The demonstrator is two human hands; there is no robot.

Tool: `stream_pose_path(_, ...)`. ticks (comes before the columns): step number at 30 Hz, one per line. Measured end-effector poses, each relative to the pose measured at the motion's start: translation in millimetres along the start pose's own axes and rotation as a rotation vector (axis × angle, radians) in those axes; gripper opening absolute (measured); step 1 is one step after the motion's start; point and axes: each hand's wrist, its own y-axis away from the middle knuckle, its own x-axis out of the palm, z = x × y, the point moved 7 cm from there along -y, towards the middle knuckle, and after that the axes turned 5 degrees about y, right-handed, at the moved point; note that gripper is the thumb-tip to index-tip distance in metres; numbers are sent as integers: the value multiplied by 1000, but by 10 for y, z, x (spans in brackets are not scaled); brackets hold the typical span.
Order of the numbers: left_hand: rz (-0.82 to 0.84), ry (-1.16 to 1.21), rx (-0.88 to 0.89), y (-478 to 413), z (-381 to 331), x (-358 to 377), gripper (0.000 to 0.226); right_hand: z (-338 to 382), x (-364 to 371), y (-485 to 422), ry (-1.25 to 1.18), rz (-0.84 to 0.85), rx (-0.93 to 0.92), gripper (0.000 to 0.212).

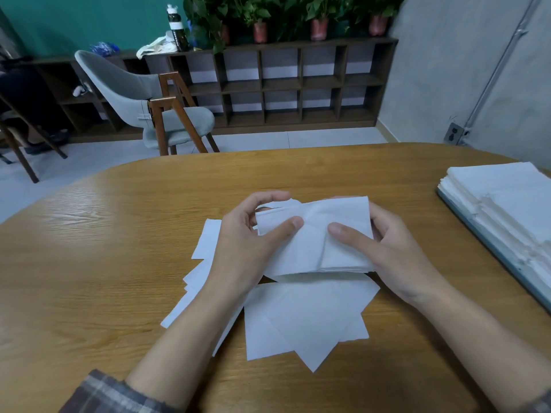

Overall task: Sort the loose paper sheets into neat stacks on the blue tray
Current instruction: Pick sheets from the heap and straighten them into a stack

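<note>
An office or meeting room: a rounded wooden table (119,234), a grey upholstered chair (143,105), cubby shelving (283,84) topped with potted plants (319,19), upper frame.

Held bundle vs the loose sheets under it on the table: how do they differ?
1. The held bundle is raised off the table, gripped by the left hand and right hand; the loose sheets lie flat on it.
2. The held bundle's edges line up; the loose sheets fan out at mixed angles.
Both are plain white paper.
</note>
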Motion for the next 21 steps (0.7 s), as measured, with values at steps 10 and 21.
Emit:
stream_pose_path(10, -77, -80, 70, -4, -14, -30, 34, 30, -44, -6, 94, -83, -13, 33)
stream_pose_path(21, 44, 56, -199, 0, 133, 42, 49, 55, -46, -17, -66, -37, -36, 83)
